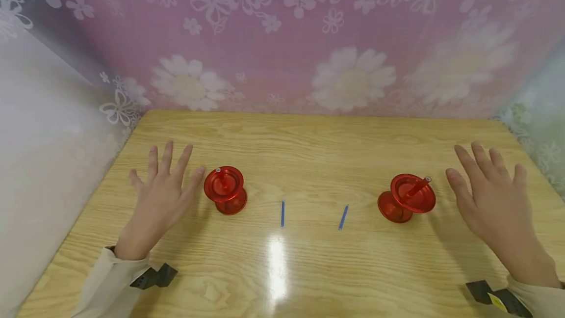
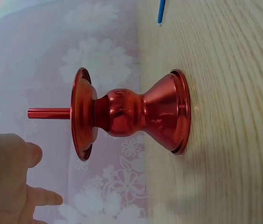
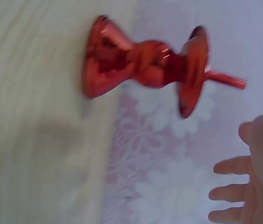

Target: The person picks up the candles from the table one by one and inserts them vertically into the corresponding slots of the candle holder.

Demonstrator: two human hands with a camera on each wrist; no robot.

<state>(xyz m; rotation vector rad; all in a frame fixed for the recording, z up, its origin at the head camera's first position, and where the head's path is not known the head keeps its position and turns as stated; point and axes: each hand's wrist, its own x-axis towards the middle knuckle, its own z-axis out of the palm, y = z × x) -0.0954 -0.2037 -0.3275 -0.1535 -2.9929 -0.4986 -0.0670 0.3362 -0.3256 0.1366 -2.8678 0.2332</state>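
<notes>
Two shiny red metal candle holders stand upright on the wooden table, each with a flared base, a wide dish and a thin tube rising from the dish. My left hand hovers just left of one candle holder, fingers spread and holding nothing. Beyond the other candle holder, on its right, my right hand is also raised with its fingers apart and nothing in them. In the left wrist view the candle holder is close to the thumb. The right wrist view shows the other candle holder, slightly blurred.
Between the candle holders lie two thin blue sticks, the left stick nearly straight and the right stick slanted. Behind the table hangs a pink flowered backdrop, with pale curtain-like sides at left and right.
</notes>
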